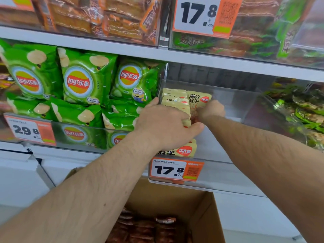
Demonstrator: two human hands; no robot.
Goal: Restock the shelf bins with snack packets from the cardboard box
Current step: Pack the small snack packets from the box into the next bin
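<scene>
A stack of cream-yellow snack packets (177,102) with red logos stands against the left wall of a clear shelf bin (228,160). My left hand (164,127) grips the front of that stack, thumb curled underneath. My right hand (211,109) reaches deeper into the bin and holds the right side of the packets, its fingers hidden behind them. One more cream packet (184,150) lies at the bin's front, below my left hand. The open cardboard box (201,207) sits below the shelf, with dark red-brown packets (149,228) inside.
Green Lay's crisp bags (78,83) fill the bin to the left. A bin of green-wrapped snacks (305,111) is on the right. Orange price tags (175,170) hang on the bin fronts. The upper shelf (122,48) holds bins of orange and green packets.
</scene>
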